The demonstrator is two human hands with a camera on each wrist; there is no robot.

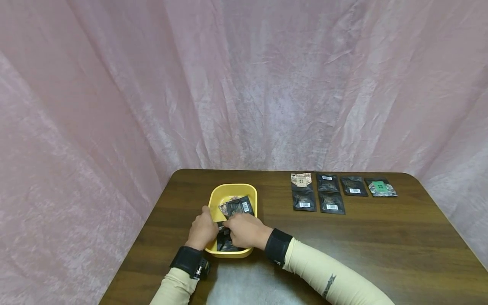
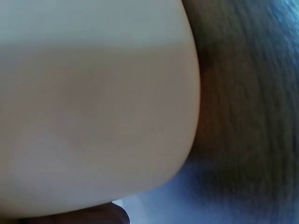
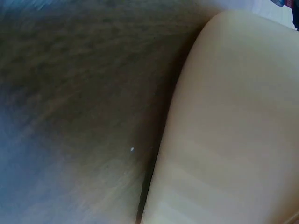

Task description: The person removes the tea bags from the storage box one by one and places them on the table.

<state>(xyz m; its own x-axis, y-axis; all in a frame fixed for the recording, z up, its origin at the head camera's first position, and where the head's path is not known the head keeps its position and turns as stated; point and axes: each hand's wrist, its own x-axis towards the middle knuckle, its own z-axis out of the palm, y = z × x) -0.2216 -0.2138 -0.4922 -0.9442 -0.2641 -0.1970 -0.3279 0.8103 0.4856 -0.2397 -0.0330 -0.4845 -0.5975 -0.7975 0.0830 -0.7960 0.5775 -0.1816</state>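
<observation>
A yellow plastic basket (image 1: 232, 254) stands on the table, with several dark sachets inside. At its left wall, my left hand (image 1: 203, 229) grips the rim, its fingertips partly hidden. My right hand (image 1: 247, 231) reaches in over the right rim, its index finger against a black sachet (image 1: 228, 243) in the near part. Whether the fingers pinch that sachet is hidden beneath the hand. Another black sachet with a white barcode label (image 1: 242, 206) lies in the far part, overlapping a patterned one. Both wrist views show mostly blurred skin and wood, with no fingertips.
On the brown wooden table (image 1: 366, 241), more sachets lie in rows at the back right. Among them are barcode-side sachets (image 1: 331, 202), a beige-labelled one (image 1: 301, 181) and a green-labelled one (image 1: 380, 187). A pink curtain (image 1: 267, 84) hangs behind the table.
</observation>
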